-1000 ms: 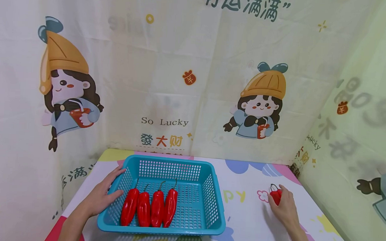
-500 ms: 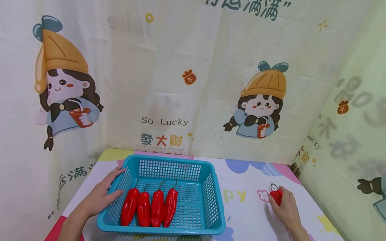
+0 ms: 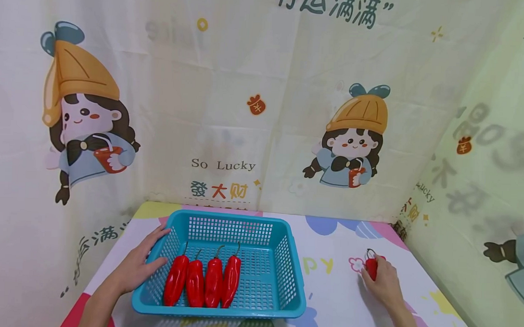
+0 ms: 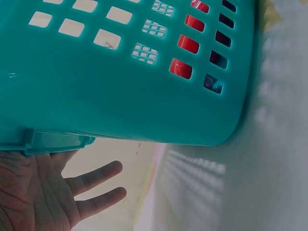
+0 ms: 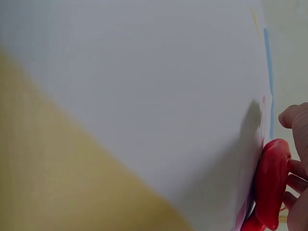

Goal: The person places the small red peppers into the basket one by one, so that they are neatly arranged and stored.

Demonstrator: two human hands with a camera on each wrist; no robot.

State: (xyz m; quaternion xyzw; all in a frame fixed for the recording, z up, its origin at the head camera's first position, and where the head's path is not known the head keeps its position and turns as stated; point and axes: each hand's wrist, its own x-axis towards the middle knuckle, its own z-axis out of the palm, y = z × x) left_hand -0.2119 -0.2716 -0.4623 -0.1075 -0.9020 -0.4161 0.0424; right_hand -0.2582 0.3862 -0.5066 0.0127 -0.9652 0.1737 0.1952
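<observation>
My left hand [image 3: 134, 265] rests against the left rim of a blue plastic basket [image 3: 298, 285]. In the left wrist view, two straight fingers [image 4: 98, 178] stand free below the basket's rim. Side by side in the basket lie several glossy red chili peppers [image 3: 213, 282], stems toward the back. Over at the right, my right hand [image 3: 385, 281] pinches a red chili pepper [image 3: 371, 267] between thumb and fingers at the table surface. A bit of red behind the fingertips looks like a second pepper. In the right wrist view, one pepper [image 5: 272, 185] lies by the fingers, with more red below it.
The table [image 3: 331, 296] has a white cover with coloured prints. A pale printed cloth [image 3: 282, 198] hangs behind it, and more cloth [image 3: 471, 238] closes off the right side. White table surface lies between the basket and my right hand.
My right fingertips have shifted slightly left over the pepper, and red now shows to their right. The left hand, the basket and the peppers in it have stayed put.
</observation>
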